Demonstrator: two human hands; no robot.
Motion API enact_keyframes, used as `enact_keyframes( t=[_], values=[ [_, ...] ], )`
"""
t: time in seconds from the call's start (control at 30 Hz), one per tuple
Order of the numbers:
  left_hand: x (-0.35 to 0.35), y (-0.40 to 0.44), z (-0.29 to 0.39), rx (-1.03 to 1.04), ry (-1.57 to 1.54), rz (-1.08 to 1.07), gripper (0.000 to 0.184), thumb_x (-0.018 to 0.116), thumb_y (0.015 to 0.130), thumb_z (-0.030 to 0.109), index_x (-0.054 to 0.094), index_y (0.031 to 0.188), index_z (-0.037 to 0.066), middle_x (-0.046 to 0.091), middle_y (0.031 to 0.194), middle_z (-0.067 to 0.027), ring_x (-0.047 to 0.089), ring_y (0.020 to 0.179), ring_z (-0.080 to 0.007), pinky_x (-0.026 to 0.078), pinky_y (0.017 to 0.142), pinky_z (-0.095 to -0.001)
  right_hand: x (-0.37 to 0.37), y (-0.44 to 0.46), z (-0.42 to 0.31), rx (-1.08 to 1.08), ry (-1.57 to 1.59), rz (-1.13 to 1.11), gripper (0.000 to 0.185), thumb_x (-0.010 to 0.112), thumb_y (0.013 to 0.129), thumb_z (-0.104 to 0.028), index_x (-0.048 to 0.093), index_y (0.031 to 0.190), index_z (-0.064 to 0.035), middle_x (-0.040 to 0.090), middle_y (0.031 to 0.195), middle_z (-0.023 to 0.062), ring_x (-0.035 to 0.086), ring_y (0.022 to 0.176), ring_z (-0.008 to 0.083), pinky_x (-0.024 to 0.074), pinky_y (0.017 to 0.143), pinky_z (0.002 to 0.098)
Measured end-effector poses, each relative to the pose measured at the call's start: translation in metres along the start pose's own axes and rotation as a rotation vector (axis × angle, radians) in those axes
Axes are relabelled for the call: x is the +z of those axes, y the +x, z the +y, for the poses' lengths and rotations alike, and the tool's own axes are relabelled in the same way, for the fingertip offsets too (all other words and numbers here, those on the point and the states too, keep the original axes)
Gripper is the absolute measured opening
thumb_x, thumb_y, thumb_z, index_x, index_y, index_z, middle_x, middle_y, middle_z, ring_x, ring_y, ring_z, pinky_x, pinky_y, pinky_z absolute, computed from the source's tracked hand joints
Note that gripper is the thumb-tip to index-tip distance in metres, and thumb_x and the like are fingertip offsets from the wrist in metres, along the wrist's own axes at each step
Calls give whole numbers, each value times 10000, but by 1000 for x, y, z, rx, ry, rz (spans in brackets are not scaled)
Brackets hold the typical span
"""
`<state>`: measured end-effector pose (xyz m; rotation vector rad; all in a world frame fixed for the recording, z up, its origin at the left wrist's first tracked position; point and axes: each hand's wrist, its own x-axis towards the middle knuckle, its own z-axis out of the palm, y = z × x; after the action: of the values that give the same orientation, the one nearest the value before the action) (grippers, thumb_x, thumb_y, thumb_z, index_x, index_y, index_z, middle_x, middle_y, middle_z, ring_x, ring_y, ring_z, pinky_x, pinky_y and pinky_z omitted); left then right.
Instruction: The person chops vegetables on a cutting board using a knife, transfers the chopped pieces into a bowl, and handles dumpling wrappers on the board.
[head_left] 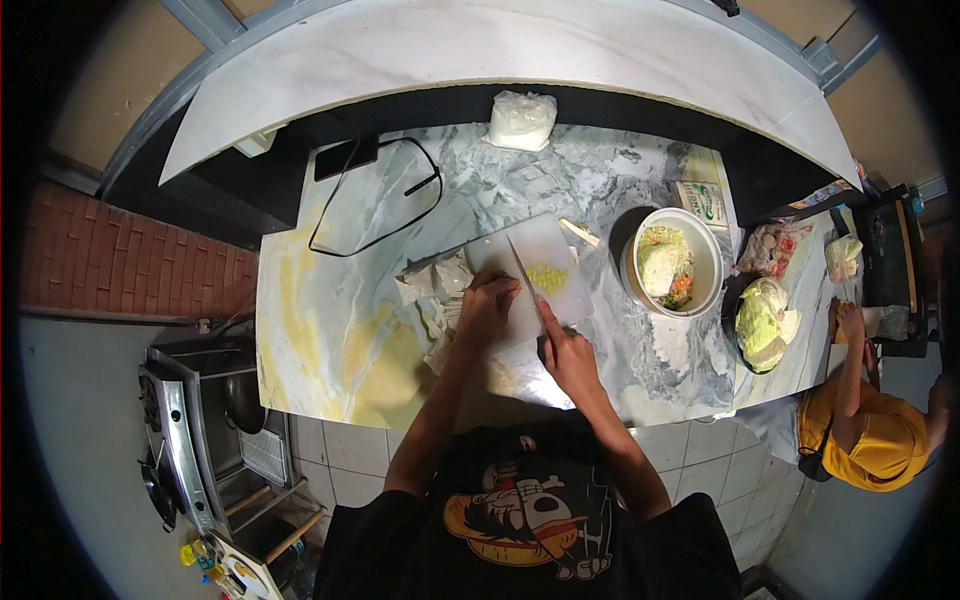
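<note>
Chopped green pieces (547, 277) on the cutting board (572, 303), slicing apparently in hand.
The right hand (570, 352) grips the knife (520, 262); the left hand's (484, 306) fingers curl beside the blade — whether they pinch anything, I cannot tell. The next cut should call for fingertips tucked clear. The pieces lie right of the blade — the white tub (708, 252) farther right.
</note>
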<state>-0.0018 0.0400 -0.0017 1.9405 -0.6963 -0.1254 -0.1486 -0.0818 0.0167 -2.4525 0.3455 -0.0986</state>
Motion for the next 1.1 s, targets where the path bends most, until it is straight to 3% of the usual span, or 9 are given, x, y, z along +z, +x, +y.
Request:
enact_keyframes(
  t=[0.17, 0.73, 0.93, 1.0, 1.1],
  values=[
    [-5, 1, 1, 47, 46, -31, 206, 733, 754, -13, 697, 956, -11, 658, 979, -168, 654, 861, -349, 531, 761, -393, 0, 1, -3, -16, 3, -1, 718, 565, 825, -26, 353, 1493, -184, 636, 709, 247, 624, 628, 425, 526, 654, 508],
    [2, 0, -8, 112, 61, 25, 155, 703, 736, -38, 689, 888, -10, 649, 949, -151, 639, 884, -342, 521, 783, -398, -6, 2, -8, -1, -23, -52, 704, 594, 822, -60, 370, 1483, -154, 630, 709, 233, 629, 643, 407, 528, 635, 496],
    [3, -1, -12, 139, 52, 52, 132, 713, 731, -27, 700, 860, -1, 658, 916, -131, 650, 856, -323, 530, 763, -390, -4, 2, -8, 6, 18, -17, 678, 555, 843, -44, 381, 1479, -201, 630, 685, 244, 619, 616, 432, 529, 659, 511],
    [2, -1, -11, 145, 69, 45, 128, 715, 731, -25, 705, 855, 1, 661, 908, -128, 653, 849, -318, 533, 757, -387, -3, 1, -6, -21, -24, -24, 693, 583, 829, -56, 369, 1482, -143, 621, 677, 220, 624, 620, 399, 520, 616, 492],
    [3, -2, -11, 145, 62, 64, 125, 713, 733, -21, 711, 856, 2, 666, 915, -131, 657, 848, -315, 537, 759, -384, -3, 1, -5, -12, -7, -22, 682, 572, 833, -54, 373, 1480, -142, 623, 676, 221, 620, 613, 403, 518, 611, 493]
  ],
)
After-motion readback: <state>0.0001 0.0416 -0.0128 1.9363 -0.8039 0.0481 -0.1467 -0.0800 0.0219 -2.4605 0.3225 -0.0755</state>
